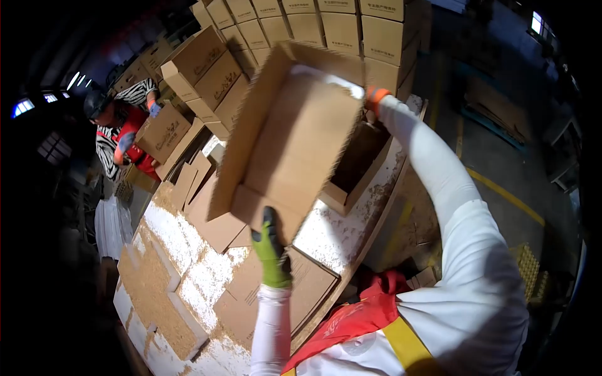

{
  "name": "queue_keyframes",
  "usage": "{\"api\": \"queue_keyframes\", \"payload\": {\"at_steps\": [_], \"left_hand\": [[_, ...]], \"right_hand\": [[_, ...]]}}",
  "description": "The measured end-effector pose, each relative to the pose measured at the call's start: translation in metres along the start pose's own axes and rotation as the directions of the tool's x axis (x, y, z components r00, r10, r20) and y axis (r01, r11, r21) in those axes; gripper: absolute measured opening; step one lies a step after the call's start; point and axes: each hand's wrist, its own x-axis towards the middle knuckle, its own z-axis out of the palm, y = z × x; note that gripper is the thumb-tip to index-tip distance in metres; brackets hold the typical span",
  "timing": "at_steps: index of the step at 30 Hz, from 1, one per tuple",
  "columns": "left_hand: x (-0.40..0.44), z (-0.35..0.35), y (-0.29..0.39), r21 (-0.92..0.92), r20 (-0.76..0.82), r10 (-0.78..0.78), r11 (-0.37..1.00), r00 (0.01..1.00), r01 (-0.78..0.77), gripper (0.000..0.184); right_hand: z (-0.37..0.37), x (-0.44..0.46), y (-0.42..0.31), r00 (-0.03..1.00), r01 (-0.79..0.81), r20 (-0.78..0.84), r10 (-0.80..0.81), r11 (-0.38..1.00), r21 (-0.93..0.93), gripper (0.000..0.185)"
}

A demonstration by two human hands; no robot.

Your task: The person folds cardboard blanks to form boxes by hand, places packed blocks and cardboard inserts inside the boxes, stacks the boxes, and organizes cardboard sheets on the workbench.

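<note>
A large open cardboard box (pixel 307 131) is held up and tilted over the worktable, its inside facing me. My left hand (pixel 272 254), in a green glove with dark fingertips, grips the box's near end, thumb on the inner side. At the far right corner, my right hand (pixel 377 100) in an orange glove is closed around the box edge, its fingers partly hidden. Behind and below the held box stands another open carton (pixel 367 185), partly covered by it. Flat cardboard sheets (pixel 301 282) lie on the table under my left hand.
The worktable (pixel 329 244) has a worn white and brown surface. Stacked cartons (pixel 342 31) rise behind it. A co-worker (pixel 128 122) in striped sleeves handles a carton (pixel 164 131) at left. Yellow trays (pixel 527 269) and a pallet with cardboard (pixel 495 109) are on the right.
</note>
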Motion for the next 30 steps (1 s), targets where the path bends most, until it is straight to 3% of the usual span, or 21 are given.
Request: {"api": "queue_keyframes", "payload": {"at_steps": [1,2,4,5,8,9,10,13,14,16,18,20,22,23,24,25,26,27,30], "left_hand": [[-0.003,0.037,0.005,-0.211,-0.035,-0.145,0.968,0.989,0.135,0.044],[-0.012,0.066,0.003,-0.272,-0.094,-0.149,0.955,0.984,0.118,0.04],[-0.025,0.113,0.036,-0.151,0.061,-0.357,0.92,0.932,0.362,0.045],[-0.02,0.115,0.018,-0.203,0.09,-0.387,0.895,0.918,0.397,0.048],[0.02,0.104,-0.026,-0.224,0.196,-0.312,0.909,0.93,0.352,0.035],[0.037,0.091,-0.027,-0.246,0.288,-0.365,0.865,0.885,0.437,0.042],[0.043,0.091,-0.021,-0.192,0.326,-0.349,0.886,0.879,0.423,0.043],[0.043,0.11,0.001,0.164,0.341,-0.174,0.979,0.924,0.123,0.047],[0.04,0.117,-0.001,0.036,0.286,-0.219,0.975,0.933,0.218,0.042],[0.038,0.125,-0.013,-0.231,0.206,-0.364,0.884,0.908,0.407,0.049],[0.046,0.128,-0.017,-0.084,0.239,-0.42,0.889,0.876,0.449,0.056],[0.044,0.135,-0.022,-0.109,0.251,-0.326,0.926,0.911,0.362,0.058],[0.052,0.131,-0.032,-0.042,0.232,-0.315,0.942,0.92,0.333,0.058],[0.053,0.124,-0.033,-0.054,0.244,-0.31,0.942,0.919,0.332,0.056],[0.055,0.117,-0.035,-0.065,0.256,-0.306,0.941,0.917,0.332,0.055],[0.052,0.11,-0.032,-0.02,0.267,-0.264,0.96,0.927,0.28,0.054],[0.049,0.1,-0.037,0.011,0.284,-0.214,0.976,0.935,0.22,0.053],[0.053,0.097,-0.042,0.043,0.29,-0.191,0.981,0.938,0.187,0.054],[0.068,0.095,-0.057,0.084,0.285,-0.212,0.977,0.935,0.196,0.055]], "right_hand": [[-0.007,0.001,0.037,0.999,-0.033,0.02,0.035,0.993,-0.118,0.033],[-0.012,-0.001,0.068,0.997,-0.051,0.049,0.062,0.979,-0.198,0.033],[-0.015,-0.006,0.106,0.991,-0.048,0.109,0.078,0.965,-0.257,0.033],[-0.013,-0.007,0.116,0.989,-0.037,0.128,0.072,0.966,-0.256,0.033],[-0.005,-0.003,0.129,0.99,-0.003,0.139,0.037,0.97,-0.241,0.032],[-0.001,-0.001,0.128,0.99,0.011,0.137,0.022,0.972,-0.234,0.032],[0.002,0.001,0.127,0.99,0.023,0.138,0.009,0.973,-0.228,0.032],[0.01,0.005,0.126,0.991,0.042,0.131,-0.015,0.978,-0.204,0.032],[0.011,0.005,0.129,0.991,0.048,0.129,-0.023,0.98,-0.195,0.032],[0.015,0.004,0.134,0.992,0.055,0.117,-0.036,0.984,-0.167,0.033],[0.014,0.007,0.136,0.996,0.058,0.068,-0.049,0.99,-0.131,0.033],[0.015,0.012,0.135,0.998,0.055,-0.011,-0.055,0.998,-0.021,0.033],[0.015,0.018,0.131,0.999,0.014,-0.038,-0.005,0.966,0.258,0.033],[0.013,0.018,0.133,0.989,-0.14,0.117,0.091,0.834,0.534,0.032],[0.015,0.013,0.142,0.947,-0.315,0.286,0.146,0.601,0.735,0.031],[0.032,0.009,0.159,0.884,-0.406,0.467,-0.026,0.451,0.795,0.033],[0.073,0.008,0.182,0.826,-0.442,0.553,-0.107,0.485,0.755,0.039],[0.062,-0.004,0.173,0.805,-0.494,0.568,-0.17,0.338,0.801,0.046],[0.063,-0.019,0.169,0.805,-0.438,0.56,-0.195,0.442,0.783,0.05]]}}
